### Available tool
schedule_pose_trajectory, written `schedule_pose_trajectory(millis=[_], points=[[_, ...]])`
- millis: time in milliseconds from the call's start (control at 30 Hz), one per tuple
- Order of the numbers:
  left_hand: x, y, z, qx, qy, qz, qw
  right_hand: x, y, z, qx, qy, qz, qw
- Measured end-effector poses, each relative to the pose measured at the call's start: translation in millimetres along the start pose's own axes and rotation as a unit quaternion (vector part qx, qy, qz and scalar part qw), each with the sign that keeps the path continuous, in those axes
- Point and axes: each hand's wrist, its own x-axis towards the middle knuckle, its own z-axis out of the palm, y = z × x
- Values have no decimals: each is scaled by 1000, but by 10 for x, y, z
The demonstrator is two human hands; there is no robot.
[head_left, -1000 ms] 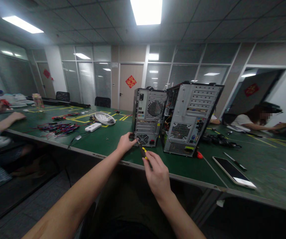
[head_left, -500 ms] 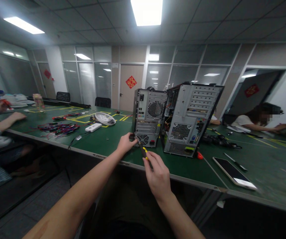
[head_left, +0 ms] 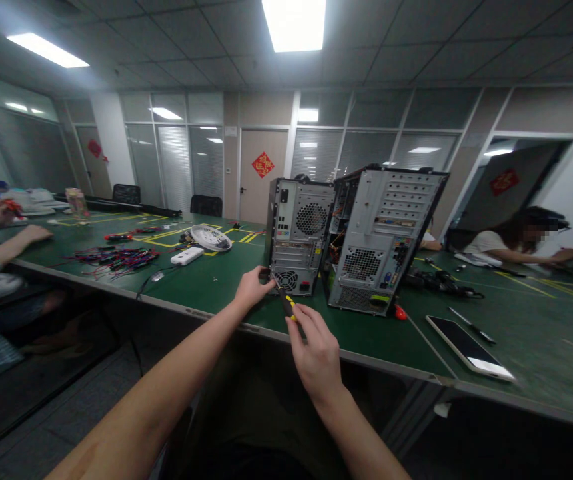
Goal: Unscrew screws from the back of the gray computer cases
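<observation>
Step in hand, my read: screwdriver work at the smaller PC tower (head_left: 291,200), lower left corner of its rear panel, center of frame. My right hand (head_left: 316,347), just below, has the black-and-yellow screwdriver (head_left: 287,303) in a fingertip pinch, handle slanting up-left. Thin shaft; tip too small to make out. My left hand (head_left: 252,288) is at that same corner, fingers narrow; can't tell if anything is pinched between them. Any turn from here calls for tip square, light push, case braced.

Smaller tower is upright, boxy: pale metal back, round perforated vent up top, round fan grille at the bottom. Larger tower (head_left: 366,227) just right of it, upright, bare silvery sheet metal, punched holes, black edges. Both on the green, smooth-looking tabletop (head_left: 201,290) with a pale edge strip.

Left of center: white oval slotted plastic piece (head_left: 210,239), white oblong device (head_left: 186,256), tangle of thin red and dark wires (head_left: 116,259). Lower right: flat glossy smartphone (head_left: 466,343); black cables (head_left: 444,283) bunched above it.
</observation>
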Motion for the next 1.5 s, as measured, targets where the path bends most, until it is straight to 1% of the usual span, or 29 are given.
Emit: schedule_pose_trajectory(millis=[200,733,967,1200,1500], points=[[0,1,-2,-1,0,-2,1000,5,0,0,-7,5,-9,1000],[-14,65,-30,-5,2,-11,1000,2,10,2,-1,7,-2,1000],[-3,22,-9,7,2,-4,1000,-6,10,15,10,4,-6,1000],[-1,14,-5,-2,1,-4,1000,8,1,12,30,3,16,999],[3,-2,0,3,-2,-6,1000,-30,26,10,7,-12,-18,1000]])
